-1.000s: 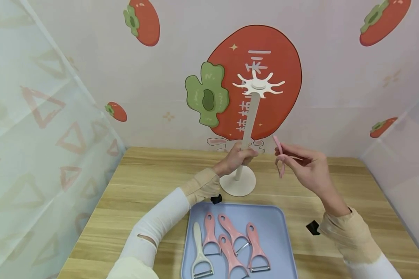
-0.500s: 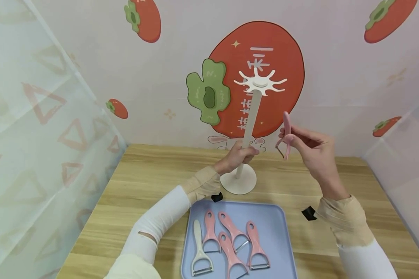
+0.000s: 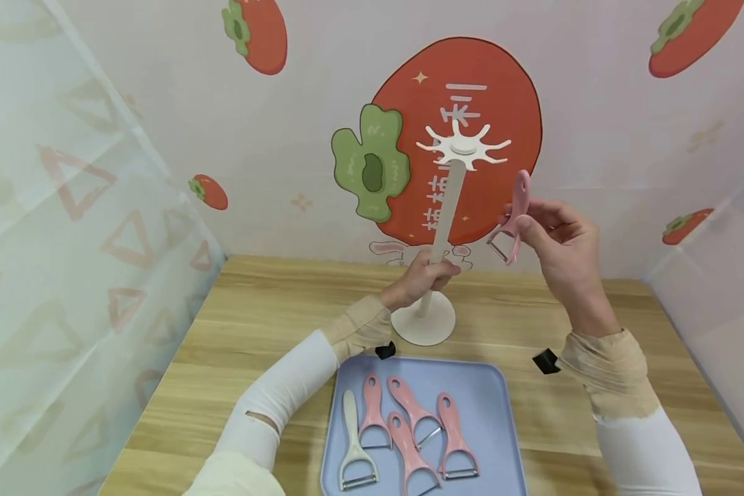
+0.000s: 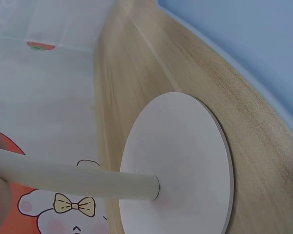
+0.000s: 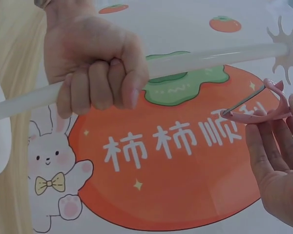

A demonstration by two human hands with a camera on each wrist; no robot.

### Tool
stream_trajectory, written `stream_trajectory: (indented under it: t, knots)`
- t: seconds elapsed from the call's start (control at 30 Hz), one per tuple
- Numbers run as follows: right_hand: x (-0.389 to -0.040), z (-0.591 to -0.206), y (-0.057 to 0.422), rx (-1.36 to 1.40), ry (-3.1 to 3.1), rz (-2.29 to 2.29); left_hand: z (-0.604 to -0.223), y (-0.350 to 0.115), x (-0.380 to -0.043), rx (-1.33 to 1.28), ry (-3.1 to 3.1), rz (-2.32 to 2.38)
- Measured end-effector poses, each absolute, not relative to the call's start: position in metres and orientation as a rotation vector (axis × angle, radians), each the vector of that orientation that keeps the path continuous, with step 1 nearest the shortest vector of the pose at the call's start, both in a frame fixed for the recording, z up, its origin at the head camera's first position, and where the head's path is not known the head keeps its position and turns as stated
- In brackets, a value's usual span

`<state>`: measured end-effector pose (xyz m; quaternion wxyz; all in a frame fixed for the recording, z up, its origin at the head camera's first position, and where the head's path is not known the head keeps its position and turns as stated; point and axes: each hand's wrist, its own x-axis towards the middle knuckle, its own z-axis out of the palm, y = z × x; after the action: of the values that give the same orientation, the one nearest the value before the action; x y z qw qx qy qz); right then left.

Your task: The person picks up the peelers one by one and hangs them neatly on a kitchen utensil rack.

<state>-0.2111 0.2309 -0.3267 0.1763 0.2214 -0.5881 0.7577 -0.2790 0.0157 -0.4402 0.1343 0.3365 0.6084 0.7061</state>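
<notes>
My left hand (image 3: 418, 281) grips the white pole (image 3: 448, 207) of a rack; in the right wrist view its fingers wrap fully round the pole (image 5: 210, 57). A round white base (image 4: 185, 161) carries the pole on the table, and a ring of hooks (image 3: 463, 146) tops it. To the right of the pole, my right hand (image 3: 567, 255) pinches a pink peeler (image 3: 519, 203) between thumb and fingers. The peeler is raised, handle hole up and blade down, slightly below hook height and apart from the hooks.
A blue tray (image 3: 490, 386) in front of the rack holds several pink peelers (image 3: 452, 430) and one white peeler (image 3: 353, 437). Black tape pieces (image 3: 546, 361) lie on the wooden table (image 3: 254, 331). Printed sheets form the back and side walls.
My right hand has risen with the pink peeler and turned it, so its handle points up and its face shows more. My left hand has kept its hold on the pole.
</notes>
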Motion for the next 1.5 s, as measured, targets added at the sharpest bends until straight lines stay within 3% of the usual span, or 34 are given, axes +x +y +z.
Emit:
stream_trajectory:
  t: [0.77, 1.5]
  knots:
    - [-0.236, -0.301, 0.219, 0.774, -1.204, 2.472, -0.441, 0.017, -0.283, 1.031, 1.742, 2.039]
    - [-0.256, -0.289, 0.213, 0.812, -1.097, 2.476, -0.44, 0.017, -0.282, 1.039, 1.732, 2.029]
